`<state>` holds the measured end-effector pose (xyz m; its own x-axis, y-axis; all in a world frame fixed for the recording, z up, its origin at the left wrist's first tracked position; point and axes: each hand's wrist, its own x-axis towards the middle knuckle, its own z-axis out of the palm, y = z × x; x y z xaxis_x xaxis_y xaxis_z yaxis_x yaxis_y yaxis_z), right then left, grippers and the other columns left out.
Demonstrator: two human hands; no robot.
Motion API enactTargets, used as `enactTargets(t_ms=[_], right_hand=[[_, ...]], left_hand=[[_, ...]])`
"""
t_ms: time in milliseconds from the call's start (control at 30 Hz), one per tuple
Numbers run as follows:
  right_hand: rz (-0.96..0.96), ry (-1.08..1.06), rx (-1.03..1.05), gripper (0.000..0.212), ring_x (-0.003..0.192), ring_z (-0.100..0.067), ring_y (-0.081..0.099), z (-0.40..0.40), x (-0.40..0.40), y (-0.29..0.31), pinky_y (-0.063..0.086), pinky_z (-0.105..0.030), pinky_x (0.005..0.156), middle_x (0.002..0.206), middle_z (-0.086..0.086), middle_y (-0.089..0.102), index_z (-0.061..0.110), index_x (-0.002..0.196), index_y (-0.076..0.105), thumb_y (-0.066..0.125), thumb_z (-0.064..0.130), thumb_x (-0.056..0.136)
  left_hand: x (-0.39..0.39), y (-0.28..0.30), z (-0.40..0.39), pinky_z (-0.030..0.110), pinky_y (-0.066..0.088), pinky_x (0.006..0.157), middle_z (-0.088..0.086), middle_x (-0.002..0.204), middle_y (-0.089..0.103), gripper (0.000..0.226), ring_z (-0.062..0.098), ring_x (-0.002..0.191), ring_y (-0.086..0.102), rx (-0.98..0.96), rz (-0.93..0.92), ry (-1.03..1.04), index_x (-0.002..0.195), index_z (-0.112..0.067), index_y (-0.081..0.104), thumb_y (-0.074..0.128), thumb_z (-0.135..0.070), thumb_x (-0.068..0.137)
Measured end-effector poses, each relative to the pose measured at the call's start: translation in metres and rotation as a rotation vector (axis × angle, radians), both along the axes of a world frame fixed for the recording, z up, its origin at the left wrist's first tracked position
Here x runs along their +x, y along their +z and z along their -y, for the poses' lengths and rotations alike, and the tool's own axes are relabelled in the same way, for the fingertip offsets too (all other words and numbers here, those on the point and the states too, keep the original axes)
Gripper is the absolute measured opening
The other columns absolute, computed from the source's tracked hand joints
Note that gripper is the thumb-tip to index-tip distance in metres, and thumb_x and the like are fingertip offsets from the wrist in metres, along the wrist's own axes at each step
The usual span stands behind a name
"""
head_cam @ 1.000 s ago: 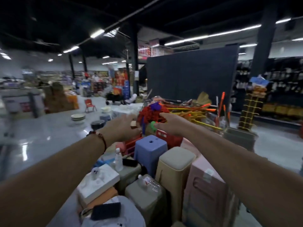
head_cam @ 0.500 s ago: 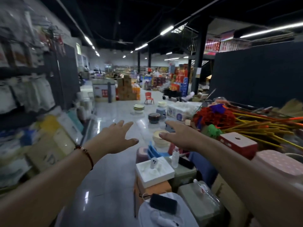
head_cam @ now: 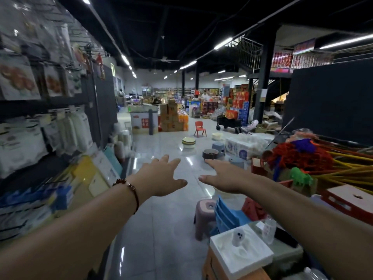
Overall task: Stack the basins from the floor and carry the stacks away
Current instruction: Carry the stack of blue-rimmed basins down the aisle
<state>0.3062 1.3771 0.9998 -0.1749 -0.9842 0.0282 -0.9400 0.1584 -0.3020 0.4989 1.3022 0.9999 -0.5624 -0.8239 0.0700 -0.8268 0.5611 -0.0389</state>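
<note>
The aisle floor (head_cam: 161, 229) runs straight ahead, glossy and tiled, with a hanging-goods shelf wall (head_cam: 50, 128) closing its left edge and a heap of stock closing its right: mops with yellow handles (head_cam: 323, 164), a white toilet-paper pack (head_cam: 246, 146), a red crate (head_cam: 351, 201) and a white box (head_cam: 240, 253) near the camera. Between these two edges lies a broad open lane, wide enough to walk with both arms out.

The basins sit well ahead down that lane. A stack of cream basins (head_cam: 189, 142) stands on the floor almost dead centre, slightly left of the right hand's line; a dark brown basin (head_cam: 210, 153) sits nearer and to the right, just beside a grey-blue stool (head_cam: 218, 147); a pale basin (head_cam: 217, 136) lies further back near the small red chair (head_cam: 200, 129). All are round, so no long axis governs the approach.

A pink stool (head_cam: 205, 217) and blue stacked chairs (head_cam: 228, 217) jut into the lane low on the right and would be the edge to clear when walking forward.

The left hand (head_cam: 161, 178), with a beaded bracelet (head_cam: 129, 188) at its wrist, and the right hand (head_cam: 228, 178) both reach forward with fingers spread and straight, each grip apart and holding nothing. Judging by direction, the right hand points closest to the brown basin, the left to the cream stack; both remain well apart from any basin.
</note>
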Motion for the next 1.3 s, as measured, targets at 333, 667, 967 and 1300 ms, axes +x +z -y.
enactTargets(t_ms=[333,667,967,1300], right_hand=[[0.003,-0.012,0.03,0.079,0.149,-0.021,0.02,0.151,-0.066,-0.022,0.024,-0.044,0.119,0.163,0.001,0.02,0.029,0.156,0.018,0.048,0.064,0.092],[0.129,0.016,0.015,0.076,0.149,-0.02,0.022,0.305,-0.124,-0.017,0.023,-0.038,0.117,0.164,0.002,0.019,0.027,0.157,0.02,0.047,0.061,0.094],[0.169,0.089,-0.026,0.075,0.151,-0.022,0.011,0.4,-0.121,-0.058,0.017,-0.045,0.121,0.165,0.003,0.011,0.034,0.156,0.017,0.049,0.06,0.094],[0.224,-0.037,-0.023,0.075,0.152,-0.016,-0.004,0.571,-0.13,-0.099,0.007,-0.043,0.122,0.165,0.01,0.004,0.04,0.156,0.012,0.047,0.063,0.093]], left_hand=[[-0.043,-0.019,0.159,0.048,0.027,0.119,0.006,0.166,0.005,0.081,0.031,0.149,0.021,0.069,0.049,0.007,0.157,-0.032,0.008,0.041,-0.069,0.092],[-0.103,-0.03,0.306,0.047,0.026,0.119,0.003,0.166,0.005,0.083,0.028,0.151,0.017,0.088,-0.011,0.062,0.157,-0.034,0.008,0.038,-0.073,0.091],[-0.126,-0.073,0.415,0.048,0.024,0.119,0.0,0.166,0.003,0.085,0.026,0.152,0.012,0.083,-0.072,0.042,0.157,-0.038,0.005,0.032,-0.078,0.087],[-0.121,-0.123,0.601,0.046,0.015,0.122,-0.002,0.166,-0.01,0.087,0.025,0.153,0.003,0.126,-0.037,-0.017,0.156,-0.039,-0.005,0.028,-0.08,0.086]])
